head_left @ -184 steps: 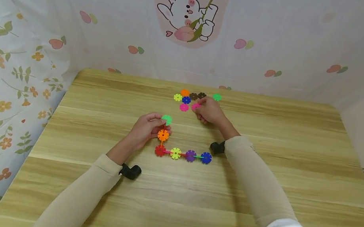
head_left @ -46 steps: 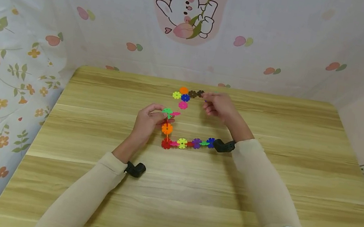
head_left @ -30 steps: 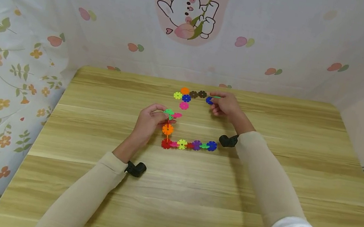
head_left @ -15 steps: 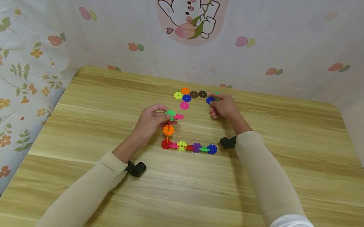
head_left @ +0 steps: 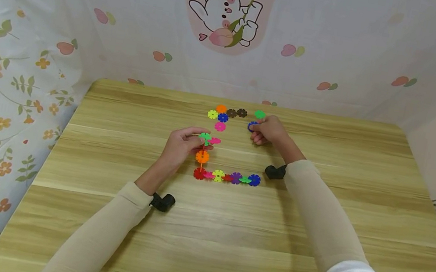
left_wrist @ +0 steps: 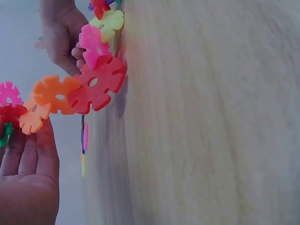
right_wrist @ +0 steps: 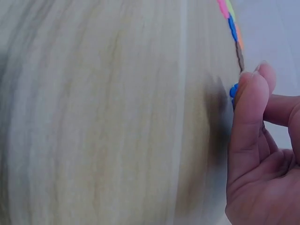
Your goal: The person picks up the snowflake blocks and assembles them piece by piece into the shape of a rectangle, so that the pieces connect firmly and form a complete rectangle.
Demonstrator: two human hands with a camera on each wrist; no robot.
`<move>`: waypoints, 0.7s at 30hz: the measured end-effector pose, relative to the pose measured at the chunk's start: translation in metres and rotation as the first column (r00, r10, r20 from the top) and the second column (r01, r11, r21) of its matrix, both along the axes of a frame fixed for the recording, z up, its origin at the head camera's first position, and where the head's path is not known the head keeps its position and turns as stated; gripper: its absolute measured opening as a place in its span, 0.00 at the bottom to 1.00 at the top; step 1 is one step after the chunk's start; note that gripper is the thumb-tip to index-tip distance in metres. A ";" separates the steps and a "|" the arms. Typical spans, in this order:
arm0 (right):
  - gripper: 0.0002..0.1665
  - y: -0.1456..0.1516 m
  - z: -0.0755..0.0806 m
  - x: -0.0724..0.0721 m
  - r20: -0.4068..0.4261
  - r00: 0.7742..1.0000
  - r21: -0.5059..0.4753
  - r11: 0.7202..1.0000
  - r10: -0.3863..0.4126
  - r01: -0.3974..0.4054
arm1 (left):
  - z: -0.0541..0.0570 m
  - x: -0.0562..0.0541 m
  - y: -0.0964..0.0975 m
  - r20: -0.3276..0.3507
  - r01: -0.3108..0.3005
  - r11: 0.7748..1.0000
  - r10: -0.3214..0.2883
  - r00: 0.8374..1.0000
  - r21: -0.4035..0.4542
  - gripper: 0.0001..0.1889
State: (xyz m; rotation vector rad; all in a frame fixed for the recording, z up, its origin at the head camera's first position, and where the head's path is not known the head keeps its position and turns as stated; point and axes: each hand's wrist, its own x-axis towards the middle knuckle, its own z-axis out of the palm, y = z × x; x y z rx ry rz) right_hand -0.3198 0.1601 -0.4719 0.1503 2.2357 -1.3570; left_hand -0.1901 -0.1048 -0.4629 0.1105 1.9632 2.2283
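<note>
In the head view, my left hand (head_left: 182,144) pinches the green snowflake disc (head_left: 205,138) at the upper end of an L-shaped chain of interlocking discs. A pink disc (head_left: 214,141) juts rightward from that green one. Below it come an orange disc (head_left: 202,156) and a red corner disc (head_left: 199,173). From the corner, a row with yellow (head_left: 218,175), purple (head_left: 236,178) and blue end (head_left: 254,180) discs runs right. Farther back, my right hand (head_left: 270,130) pinches a loose blue snowflake disc (head_left: 252,126), mostly behind the fingertips in the right wrist view.
Near the table's back edge lie loose discs: orange (head_left: 221,108), yellow (head_left: 213,114), blue (head_left: 223,117), pink (head_left: 220,126) and two brown ones (head_left: 237,112). A single green disc (head_left: 259,114) lies just beyond my right hand. A patterned cloth (head_left: 296,82) hangs behind the wooden table (head_left: 217,242).
Since the oldest frame, the pink disc my right hand touched has joined the chain's green disc. Lately that hand has drawn the blue disc slightly nearer, uncovering the loose green disc.
</note>
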 end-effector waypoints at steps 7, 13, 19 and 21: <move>0.17 0.001 0.006 0.011 -0.022 0.998 -0.014 0.998 0.067 -0.067 | 0.000 -0.001 0.001 0.006 0.004 1.000 -0.004 1.000 0.030 0.19; 0.17 0.000 0.012 0.021 -0.060 0.991 -0.044 0.992 0.115 -0.118 | -0.001 -0.002 0.002 0.022 -0.007 1.000 0.007 1.000 -0.006 0.17; 0.17 -0.001 0.019 0.030 -0.092 0.984 -0.053 0.986 0.151 -0.156 | -0.002 -0.002 0.002 0.017 -0.017 1.000 0.017 1.000 -0.020 0.13; 0.16 -0.001 0.022 0.032 -0.091 0.984 -0.066 0.985 0.156 -0.162 | -0.002 -0.002 0.002 0.015 -0.016 1.000 0.016 1.000 -0.021 0.14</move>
